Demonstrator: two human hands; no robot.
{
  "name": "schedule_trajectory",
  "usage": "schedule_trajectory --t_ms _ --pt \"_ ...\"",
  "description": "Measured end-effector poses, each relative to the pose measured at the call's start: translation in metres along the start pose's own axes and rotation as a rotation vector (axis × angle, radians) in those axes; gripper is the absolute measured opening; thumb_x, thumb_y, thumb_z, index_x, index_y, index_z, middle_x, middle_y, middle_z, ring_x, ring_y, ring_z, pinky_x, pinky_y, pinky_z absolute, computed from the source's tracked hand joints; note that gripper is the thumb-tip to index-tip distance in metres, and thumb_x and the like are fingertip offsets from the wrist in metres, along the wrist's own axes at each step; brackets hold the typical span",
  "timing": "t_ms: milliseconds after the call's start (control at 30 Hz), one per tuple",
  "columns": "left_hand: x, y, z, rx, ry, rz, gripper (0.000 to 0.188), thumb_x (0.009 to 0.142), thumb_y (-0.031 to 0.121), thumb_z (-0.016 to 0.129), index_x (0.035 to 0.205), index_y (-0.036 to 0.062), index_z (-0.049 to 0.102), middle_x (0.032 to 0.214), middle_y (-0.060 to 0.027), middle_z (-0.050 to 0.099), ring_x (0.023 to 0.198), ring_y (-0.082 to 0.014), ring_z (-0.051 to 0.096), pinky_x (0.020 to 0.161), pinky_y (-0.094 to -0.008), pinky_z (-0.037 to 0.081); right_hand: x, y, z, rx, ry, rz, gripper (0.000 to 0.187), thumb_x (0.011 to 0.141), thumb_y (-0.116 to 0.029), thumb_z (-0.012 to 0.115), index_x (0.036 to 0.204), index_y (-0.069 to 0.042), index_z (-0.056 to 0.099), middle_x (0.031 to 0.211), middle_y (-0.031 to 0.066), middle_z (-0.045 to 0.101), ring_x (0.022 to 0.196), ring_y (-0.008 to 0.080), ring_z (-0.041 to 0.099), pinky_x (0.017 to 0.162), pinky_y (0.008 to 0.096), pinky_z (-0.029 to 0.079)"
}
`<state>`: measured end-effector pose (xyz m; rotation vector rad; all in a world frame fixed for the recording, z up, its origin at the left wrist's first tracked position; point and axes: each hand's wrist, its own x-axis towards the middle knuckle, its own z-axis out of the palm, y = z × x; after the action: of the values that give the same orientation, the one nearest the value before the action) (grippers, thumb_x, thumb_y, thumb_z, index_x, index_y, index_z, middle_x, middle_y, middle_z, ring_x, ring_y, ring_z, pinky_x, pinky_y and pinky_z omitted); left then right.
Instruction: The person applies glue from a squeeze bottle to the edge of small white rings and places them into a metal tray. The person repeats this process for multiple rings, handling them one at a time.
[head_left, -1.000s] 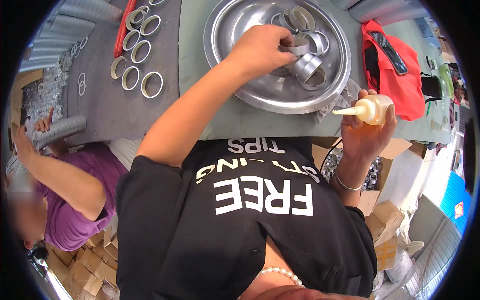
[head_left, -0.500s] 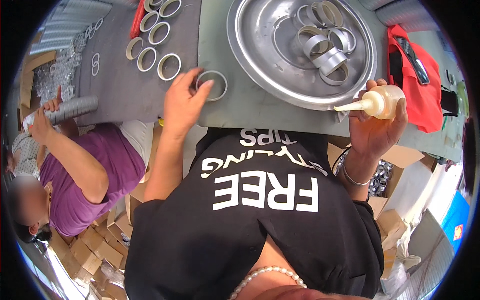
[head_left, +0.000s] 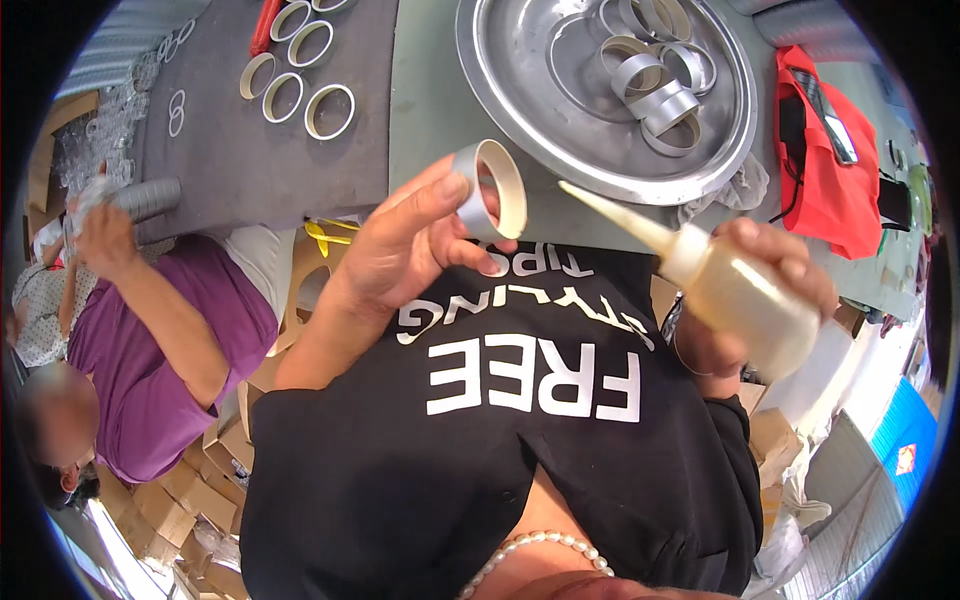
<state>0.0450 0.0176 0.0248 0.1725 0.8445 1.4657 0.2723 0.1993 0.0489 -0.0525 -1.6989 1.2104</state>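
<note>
My left hand grips a silver-grey ring with a cream inner wall, tilted on edge above the table's front edge. Thumb and fingers close round its left side. In my right hand is a translucent squeeze bottle of pale yellowish liquid. Its long tapered nozzle points up and left toward the ring, with a gap between them. Similar rings stand on the dark mat at the left. More rings lie heaped in a round metal tray beyond my hands.
A red bag with a phone on it lies right of the tray, near a grey rag. At the left, a co-worker in a purple top handles a stack of rings. Cardboard boxes fill the floor.
My left hand has lifted the ring off the table and brought it nearer and to the right. The bottle has come lower and closer to me, its nozzle now angled upward.
</note>
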Motion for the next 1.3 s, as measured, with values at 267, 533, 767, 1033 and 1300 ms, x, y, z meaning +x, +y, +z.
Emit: schedule_trajectory --t_ms 267,533,767,1033,1300 --pt "0.001 -0.017 0.009 -0.265 -0.079 -0.230 0.064 0.101 0.053 0.043 0.129 -0.0052 0.045 0.104 -0.0239 0.063 0.084 -0.0282 0.070 0.064 -0.0332 0.065 0.013 0.002 0.028 -0.222 -0.355 -0.308 0.059 0.075 -0.025 0.085 0.112 -0.005 0.043 0.103 0.0247 0.068 0.061 0.0229 0.065 0.049 0.0297 0.050" --pt "0.000 -0.011 0.017 -0.115 -0.063 -0.209 0.061 0.099 0.049 0.050 0.129 -0.0036 0.046 0.107 -0.0189 0.063 0.086 -0.0248 0.068 0.068 -0.0337 0.063 0.014 0.004 0.027 -0.298 -0.407 -0.293 0.062 0.075 -0.027 0.085 0.115 -0.005 0.044 0.103 0.0232 0.068 0.058 0.0221 0.066 0.047 0.0283 0.051" --pt "-0.003 -0.013 0.024 0.195 -0.006 0.127 0.059 0.085 0.018 0.072 0.135 0.0018 0.044 0.119 -0.0110 0.057 0.109 -0.0194 0.059 0.077 -0.0323 0.059 0.017 -0.007 0.013 -0.231 -0.481 -0.122 0.073 0.068 -0.020 0.090 0.123 -0.007 0.043 0.108 0.0256 0.067 0.064 0.0246 0.067 0.051 0.0305 0.052" --pt "-0.002 -0.013 0.027 0.676 -0.066 0.584 0.069 0.067 -0.001 0.083 0.129 0.0089 0.054 0.120 -0.0060 0.054 0.115 -0.0174 0.056 0.084 -0.0305 0.057 0.015 -0.022 0.008 -0.080 -0.399 0.181 0.061 0.079 -0.018 0.082 0.123 -0.005 0.042 0.113 0.0318 0.062 0.086 0.0261 0.065 0.075 0.0366 0.054" --pt "0.004 -0.006 0.020 1.155 -0.193 0.948 0.056 0.064 -0.010 0.080 0.115 0.0060 0.063 0.125 -0.0166 0.052 0.111 -0.0260 0.061 0.090 -0.0317 0.058 0.017 -0.011 0.014 -0.073 -0.113 0.394 0.061 0.075 -0.033 0.083 0.108 0.000 0.044 0.095 0.0202 0.062 0.087 0.0287 0.070 0.073 0.0356 0.057"
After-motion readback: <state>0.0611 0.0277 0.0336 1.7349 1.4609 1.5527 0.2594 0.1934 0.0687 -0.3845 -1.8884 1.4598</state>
